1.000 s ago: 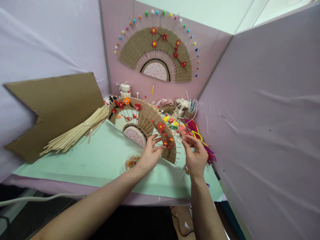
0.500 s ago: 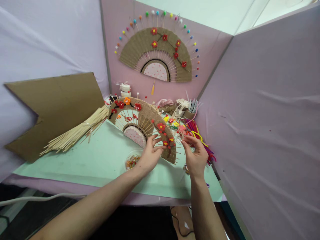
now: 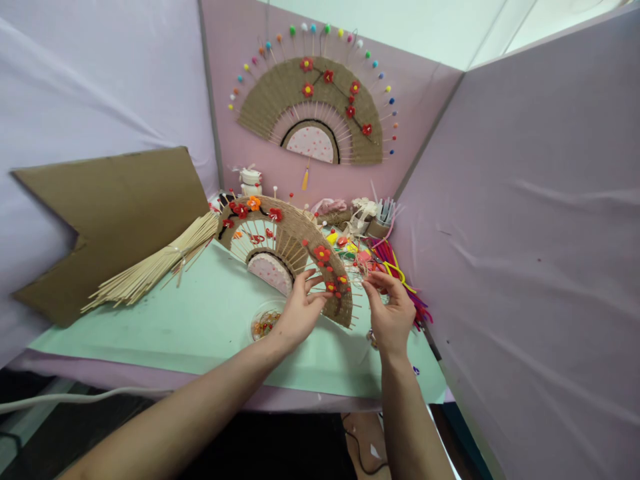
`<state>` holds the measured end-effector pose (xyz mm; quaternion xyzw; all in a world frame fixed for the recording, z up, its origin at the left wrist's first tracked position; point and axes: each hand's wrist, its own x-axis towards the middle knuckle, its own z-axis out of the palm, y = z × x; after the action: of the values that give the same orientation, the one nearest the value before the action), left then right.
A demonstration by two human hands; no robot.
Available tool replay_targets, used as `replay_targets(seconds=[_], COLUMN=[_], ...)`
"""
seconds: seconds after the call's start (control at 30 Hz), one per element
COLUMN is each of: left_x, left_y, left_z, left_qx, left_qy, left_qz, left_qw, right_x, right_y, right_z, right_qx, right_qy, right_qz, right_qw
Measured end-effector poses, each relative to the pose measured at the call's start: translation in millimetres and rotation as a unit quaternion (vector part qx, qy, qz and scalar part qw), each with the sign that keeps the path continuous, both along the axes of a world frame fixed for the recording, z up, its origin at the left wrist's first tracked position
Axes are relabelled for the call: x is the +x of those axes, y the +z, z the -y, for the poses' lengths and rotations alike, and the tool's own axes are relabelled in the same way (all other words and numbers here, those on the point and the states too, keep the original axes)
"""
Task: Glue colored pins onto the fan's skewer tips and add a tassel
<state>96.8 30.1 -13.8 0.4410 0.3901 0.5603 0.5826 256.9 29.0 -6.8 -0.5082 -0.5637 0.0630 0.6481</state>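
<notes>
The twine fan [image 3: 300, 223] stands tilted on the bench [image 3: 200, 320]. Left hand [image 3: 304, 303]: fingers parted, touching the fan's right portion; grip undetermined. Right hand [image 3: 393, 308]: fingers pinched just right of the fan; contents indiscernible. Flowers [image 3: 322, 253] are mounted; balls [image 3: 275, 189] cap upper sticks; right-edge stick ends [image 3: 357, 306] appear bare, judged outstanding.

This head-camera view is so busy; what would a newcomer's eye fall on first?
Probably the large brown fan on the pink back wall, with red flowers across it and colourful balls fringing its curved edge. Next comes the similar flowered fan over the green tabletop, with the left hand at its lower right part and the right hand just beyond its edge.
</notes>
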Motion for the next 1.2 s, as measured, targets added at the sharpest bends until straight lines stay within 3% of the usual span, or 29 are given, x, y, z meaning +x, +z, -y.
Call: replay_targets(seconds=[1.2], left_x=[-0.9], left_y=[2.1], left_z=[1.7], left_qx=[0.001], left_qy=[-0.004], left_qz=[-0.014], left_qw=[1.0], right_x=[-0.2], right_y=[-3.0], right_z=[-0.3], right_qx=[0.004], right_qy=[0.002], right_qz=[-0.009], right_qw=[1.0])
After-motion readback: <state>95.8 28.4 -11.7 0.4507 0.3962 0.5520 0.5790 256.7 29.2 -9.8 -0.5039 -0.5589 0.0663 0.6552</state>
